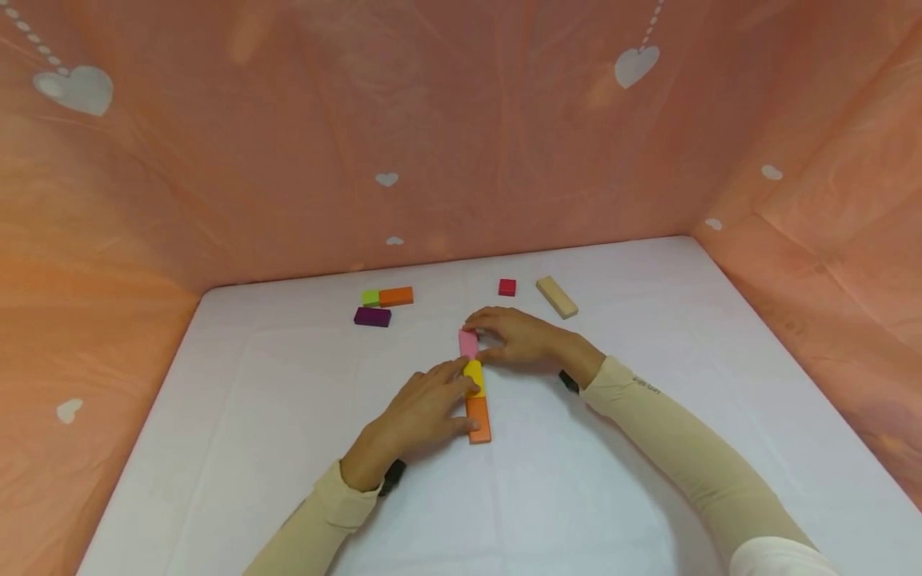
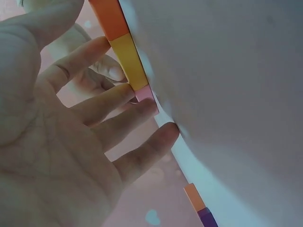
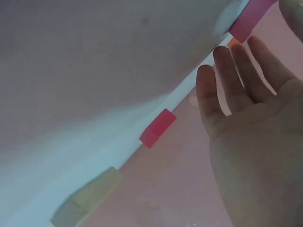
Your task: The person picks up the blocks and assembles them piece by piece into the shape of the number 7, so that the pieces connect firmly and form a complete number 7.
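Note:
An orange block (image 1: 479,421), a yellow block (image 1: 474,378) and a pink block (image 1: 468,344) lie end to end in a row on the white table. My left hand (image 1: 426,410) is along the row's left side, fingers spread and mostly straight. In the left wrist view, its fingertips are at the yellow block (image 2: 129,61) and the pink block (image 2: 146,94). At the far end, my right hand (image 1: 520,336) holds the pink block between thumb and fingers. The right wrist view shows this pink block (image 3: 251,20) beside the thumb and index finger; the other fingers extend loosely.
Toward the back left lie a lime green block (image 1: 370,298), another orange block (image 1: 396,297) and a purple block (image 1: 372,318). A red block (image 1: 507,287) and a beige block (image 1: 557,297) lie at the back right. Orange cloth (image 1: 461,144) with hearts surrounds the table.

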`<act>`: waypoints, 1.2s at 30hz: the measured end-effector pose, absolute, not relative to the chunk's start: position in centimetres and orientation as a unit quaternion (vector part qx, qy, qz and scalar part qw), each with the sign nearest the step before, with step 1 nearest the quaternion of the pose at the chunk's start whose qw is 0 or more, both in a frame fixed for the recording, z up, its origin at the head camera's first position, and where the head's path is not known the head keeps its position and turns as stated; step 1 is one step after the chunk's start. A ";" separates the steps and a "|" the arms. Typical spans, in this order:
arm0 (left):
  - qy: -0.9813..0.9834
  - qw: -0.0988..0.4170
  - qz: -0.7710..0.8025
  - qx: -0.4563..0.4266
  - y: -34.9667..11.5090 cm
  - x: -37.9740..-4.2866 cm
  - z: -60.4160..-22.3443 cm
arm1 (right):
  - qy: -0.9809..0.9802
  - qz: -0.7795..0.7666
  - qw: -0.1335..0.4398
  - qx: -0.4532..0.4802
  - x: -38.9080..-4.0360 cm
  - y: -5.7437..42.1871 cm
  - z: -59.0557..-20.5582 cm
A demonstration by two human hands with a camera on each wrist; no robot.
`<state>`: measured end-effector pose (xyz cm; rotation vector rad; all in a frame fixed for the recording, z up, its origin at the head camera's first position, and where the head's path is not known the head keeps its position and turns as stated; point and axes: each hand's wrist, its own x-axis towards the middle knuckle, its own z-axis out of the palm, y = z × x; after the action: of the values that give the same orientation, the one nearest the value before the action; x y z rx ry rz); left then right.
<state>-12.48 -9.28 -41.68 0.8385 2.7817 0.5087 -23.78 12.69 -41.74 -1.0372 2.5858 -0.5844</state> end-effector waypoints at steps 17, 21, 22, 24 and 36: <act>0.941 0.082 0.166 0.284 -9.4 -12.2 -41.9 | 0.918 -0.178 0.077 -0.347 -26.4 17.5 -41.1; 0.942 0.080 0.159 0.286 -9.3 -12.1 -42.0 | 0.921 -0.193 0.074 -0.331 -27.0 19.0 -40.5; 0.942 0.079 0.158 0.286 -9.3 -12.1 -42.0 | 0.921 -0.196 0.072 -0.329 -27.3 19.3 -40.5; 0.942 0.079 0.158 0.287 -9.3 -12.2 -41.9 | 0.922 -0.201 0.067 -0.324 -27.7 20.0 -40.4; 0.942 0.085 0.157 0.285 -9.3 -12.1 -41.8 | 0.932 -0.203 0.069 -0.291 -29.5 23.4 -40.9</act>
<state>-12.09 -9.30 -41.76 0.8510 2.8070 0.4690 -29.47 23.37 -40.93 -0.8758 2.8064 -0.6108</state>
